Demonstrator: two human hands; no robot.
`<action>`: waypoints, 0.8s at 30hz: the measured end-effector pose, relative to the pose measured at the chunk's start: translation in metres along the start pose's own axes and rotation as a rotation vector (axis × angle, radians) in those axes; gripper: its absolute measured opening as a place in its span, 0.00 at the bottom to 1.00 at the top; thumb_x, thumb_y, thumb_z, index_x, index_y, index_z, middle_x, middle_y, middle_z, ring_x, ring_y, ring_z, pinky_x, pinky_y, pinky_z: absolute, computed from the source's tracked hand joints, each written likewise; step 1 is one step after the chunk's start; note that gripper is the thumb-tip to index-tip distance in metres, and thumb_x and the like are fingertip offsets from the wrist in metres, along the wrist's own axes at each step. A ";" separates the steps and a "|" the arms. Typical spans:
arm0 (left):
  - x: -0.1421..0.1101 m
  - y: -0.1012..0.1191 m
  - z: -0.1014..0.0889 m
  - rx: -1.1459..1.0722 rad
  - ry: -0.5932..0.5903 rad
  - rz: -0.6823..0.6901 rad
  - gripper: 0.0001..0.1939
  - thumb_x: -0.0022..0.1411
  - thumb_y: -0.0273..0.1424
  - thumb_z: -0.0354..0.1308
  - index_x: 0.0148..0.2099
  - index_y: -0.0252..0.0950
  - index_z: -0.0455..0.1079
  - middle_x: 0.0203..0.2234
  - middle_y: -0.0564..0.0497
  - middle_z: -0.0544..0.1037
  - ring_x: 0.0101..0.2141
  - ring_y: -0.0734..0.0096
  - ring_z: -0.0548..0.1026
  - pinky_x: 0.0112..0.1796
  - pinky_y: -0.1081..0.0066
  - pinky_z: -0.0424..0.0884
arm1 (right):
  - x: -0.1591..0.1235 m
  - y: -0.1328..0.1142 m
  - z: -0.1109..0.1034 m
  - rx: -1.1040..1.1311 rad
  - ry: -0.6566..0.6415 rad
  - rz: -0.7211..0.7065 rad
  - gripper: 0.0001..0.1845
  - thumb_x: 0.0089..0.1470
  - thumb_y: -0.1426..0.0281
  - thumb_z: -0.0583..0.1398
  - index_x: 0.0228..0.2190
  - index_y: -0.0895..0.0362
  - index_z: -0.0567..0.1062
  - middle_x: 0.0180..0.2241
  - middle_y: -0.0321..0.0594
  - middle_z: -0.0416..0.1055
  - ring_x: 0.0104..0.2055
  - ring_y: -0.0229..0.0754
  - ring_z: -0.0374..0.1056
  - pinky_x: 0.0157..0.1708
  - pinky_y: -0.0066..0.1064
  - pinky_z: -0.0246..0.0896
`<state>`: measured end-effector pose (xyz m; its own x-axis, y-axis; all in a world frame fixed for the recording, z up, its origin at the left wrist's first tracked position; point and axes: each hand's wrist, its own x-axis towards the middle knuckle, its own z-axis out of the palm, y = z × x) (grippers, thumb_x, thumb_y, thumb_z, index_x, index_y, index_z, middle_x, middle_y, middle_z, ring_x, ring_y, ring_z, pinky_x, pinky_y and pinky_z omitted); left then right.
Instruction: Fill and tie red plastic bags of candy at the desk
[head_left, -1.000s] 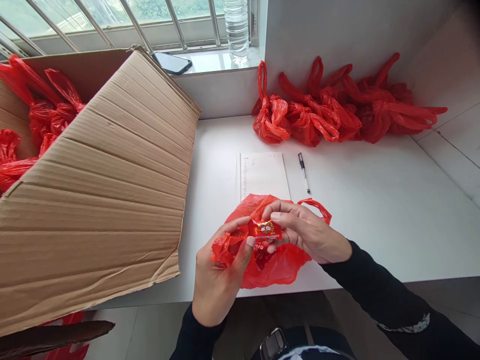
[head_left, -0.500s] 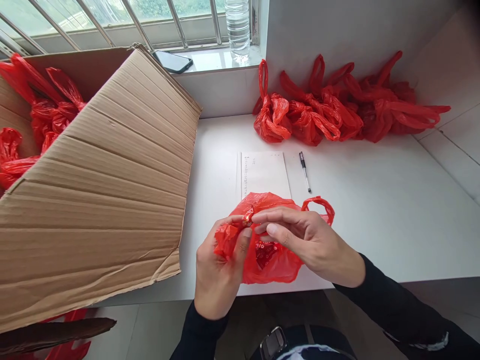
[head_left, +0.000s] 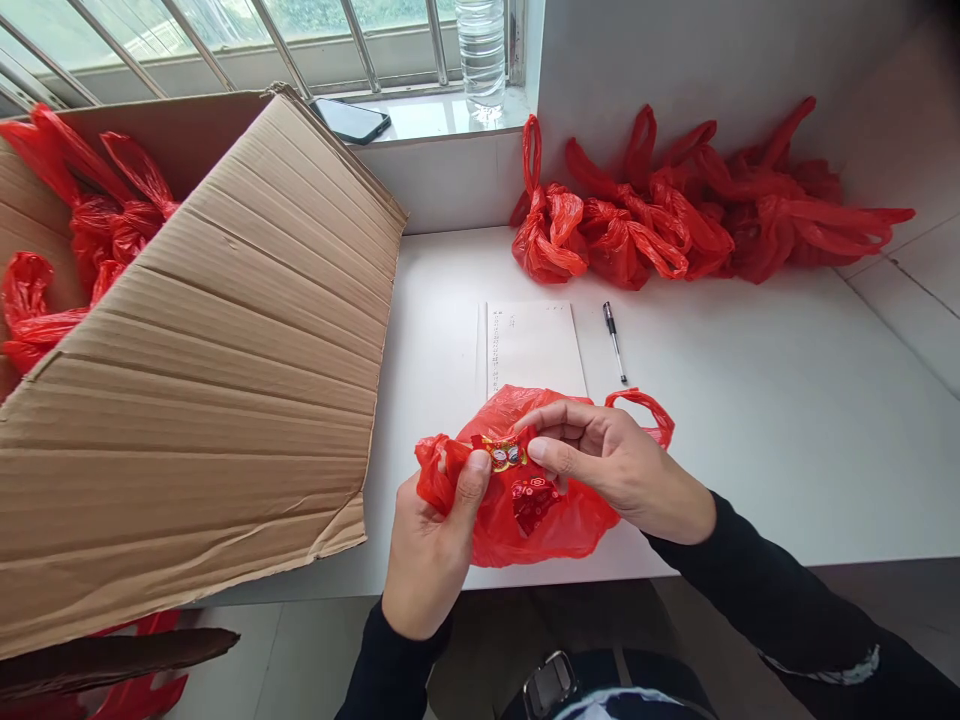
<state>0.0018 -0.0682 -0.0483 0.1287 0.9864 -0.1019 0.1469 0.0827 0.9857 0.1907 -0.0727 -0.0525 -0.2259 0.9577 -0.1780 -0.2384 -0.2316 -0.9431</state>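
On the table in front of me lies a red plastic bag (head_left: 496, 525) with its mouth spread. My left hand (head_left: 431, 555) is closed round the bag's bunched left handle, its thumb against the left end of a small red wrapped candy (head_left: 507, 456) printed in gold and white. At the candy's right end, my right hand (head_left: 626, 465) pinches the wrapper between thumb and fingers. Just below, in the bag's opening, a dark red flower-patterned packet (head_left: 532, 503) shows; the bag hides the rest of its contents. The right handle loop (head_left: 652, 410) lies loose.
A cardboard box (head_left: 247, 350) with tied red bags (head_left: 112, 225) stands left. More tied red bags (head_left: 660, 225) line the wall. Behind my bag lie a notebook (head_left: 532, 345) and a pen (head_left: 615, 340). The sill holds a phone (head_left: 352, 120) and a water bottle (head_left: 481, 60).
The wrapped candy has turned so its printed face shows between my hands. My right fingers have closed on its right end. The view has shifted slightly.
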 end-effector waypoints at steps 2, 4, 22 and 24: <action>0.000 0.005 0.001 0.049 -0.028 0.015 0.15 0.66 0.36 0.60 0.27 0.36 0.69 0.21 0.57 0.69 0.25 0.77 0.66 0.27 0.78 0.66 | 0.000 0.000 -0.001 -0.002 -0.011 0.000 0.09 0.61 0.66 0.64 0.42 0.56 0.77 0.32 0.34 0.74 0.32 0.33 0.68 0.34 0.24 0.66; 0.001 0.006 0.001 0.034 -0.078 0.019 0.12 0.66 0.36 0.60 0.30 0.37 0.71 0.24 0.57 0.73 0.27 0.75 0.69 0.30 0.78 0.68 | 0.000 0.000 -0.001 -0.005 -0.020 -0.002 0.10 0.61 0.66 0.64 0.43 0.56 0.77 0.33 0.34 0.74 0.31 0.32 0.67 0.34 0.24 0.66; -0.001 0.002 -0.013 0.026 0.093 0.062 0.06 0.63 0.35 0.64 0.42 0.41 0.77 0.41 0.52 0.79 0.38 0.71 0.77 0.37 0.77 0.73 | -0.002 -0.005 -0.013 -0.009 0.096 -0.087 0.03 0.62 0.72 0.63 0.39 0.55 0.77 0.31 0.31 0.73 0.30 0.30 0.68 0.33 0.21 0.67; -0.003 0.003 -0.016 0.023 0.168 0.099 0.08 0.62 0.34 0.65 0.43 0.41 0.76 0.41 0.52 0.79 0.37 0.71 0.77 0.36 0.78 0.74 | -0.002 -0.006 -0.016 -0.002 0.120 -0.090 0.02 0.62 0.72 0.62 0.38 0.55 0.76 0.29 0.30 0.71 0.28 0.30 0.67 0.32 0.20 0.67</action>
<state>-0.0141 -0.0687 -0.0429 -0.0220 0.9995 0.0209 0.1640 -0.0170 0.9863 0.2081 -0.0707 -0.0513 -0.0895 0.9882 -0.1244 -0.2505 -0.1432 -0.9575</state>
